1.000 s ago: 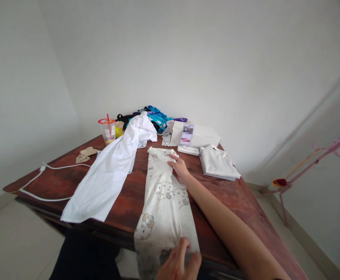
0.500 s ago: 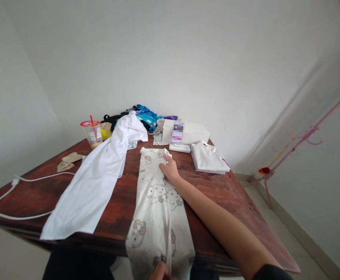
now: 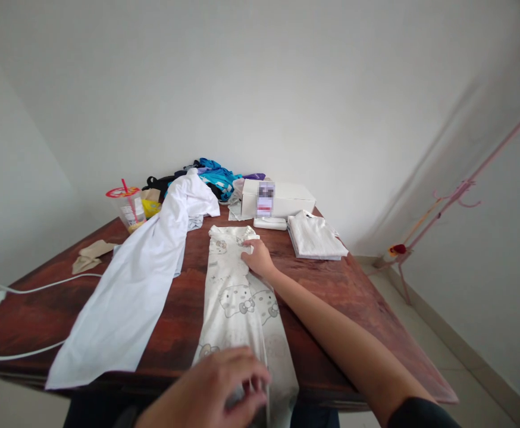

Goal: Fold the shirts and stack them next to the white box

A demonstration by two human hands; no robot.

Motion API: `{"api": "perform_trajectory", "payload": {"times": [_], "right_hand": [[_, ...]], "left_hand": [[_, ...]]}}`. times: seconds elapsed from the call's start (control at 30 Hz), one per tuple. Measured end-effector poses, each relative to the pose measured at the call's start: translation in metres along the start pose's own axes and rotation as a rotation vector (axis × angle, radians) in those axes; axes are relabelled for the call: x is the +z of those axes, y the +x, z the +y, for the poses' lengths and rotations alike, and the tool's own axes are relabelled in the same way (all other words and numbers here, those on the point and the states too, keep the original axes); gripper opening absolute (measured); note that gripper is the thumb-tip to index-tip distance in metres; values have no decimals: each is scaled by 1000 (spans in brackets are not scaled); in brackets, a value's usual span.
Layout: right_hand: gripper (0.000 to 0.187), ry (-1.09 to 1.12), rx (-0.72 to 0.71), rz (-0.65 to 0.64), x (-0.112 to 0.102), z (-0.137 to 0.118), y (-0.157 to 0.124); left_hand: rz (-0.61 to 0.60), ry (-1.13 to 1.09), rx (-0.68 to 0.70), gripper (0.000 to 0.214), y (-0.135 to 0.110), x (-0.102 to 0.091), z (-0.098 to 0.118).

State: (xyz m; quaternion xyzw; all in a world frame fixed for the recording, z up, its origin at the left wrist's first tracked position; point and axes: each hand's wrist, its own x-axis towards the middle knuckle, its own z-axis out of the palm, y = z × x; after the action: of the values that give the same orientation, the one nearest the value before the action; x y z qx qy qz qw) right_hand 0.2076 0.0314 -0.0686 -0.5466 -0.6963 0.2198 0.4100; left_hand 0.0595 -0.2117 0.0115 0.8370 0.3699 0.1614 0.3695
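Observation:
A long cream garment (image 3: 235, 297) printed with cartoon cats lies lengthwise on the dark wooden table (image 3: 331, 285). My right hand (image 3: 256, 259) rests flat near its far end, fingers pressing the cloth down. My left hand (image 3: 215, 389) is at the near end by the table edge, fingers curled and pinching the fabric there. A white shirt (image 3: 139, 279) lies spread to the left of the garment.
A folded white pile (image 3: 316, 236), a white box (image 3: 282, 199) and a heap of blue and black clothes (image 3: 210, 175) sit at the far side. A plastic cup with a red straw (image 3: 124, 205), a beige cloth (image 3: 88, 254) and a white cable (image 3: 23, 288) lie left.
My left hand has come up over the near end of the garment and lifted it onto the table. The right hand stays pressed on the far end. The view shifted slightly.

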Motion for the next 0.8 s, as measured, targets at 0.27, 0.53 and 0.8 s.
{"api": "perform_trajectory", "payload": {"times": [0.27, 0.53, 0.8], "right_hand": [[25, -12, 22, 10, 3, -3, -5], [23, -141, 60, -25, -7, -6, -1], [23, -193, 18, -36, -7, -7, -3]], "left_hand": [[314, 457, -89, 43, 130, -120, -112], [180, 646, -128, 39, 189, -137, -160], [130, 701, -110, 33, 214, -135, -155]]}}
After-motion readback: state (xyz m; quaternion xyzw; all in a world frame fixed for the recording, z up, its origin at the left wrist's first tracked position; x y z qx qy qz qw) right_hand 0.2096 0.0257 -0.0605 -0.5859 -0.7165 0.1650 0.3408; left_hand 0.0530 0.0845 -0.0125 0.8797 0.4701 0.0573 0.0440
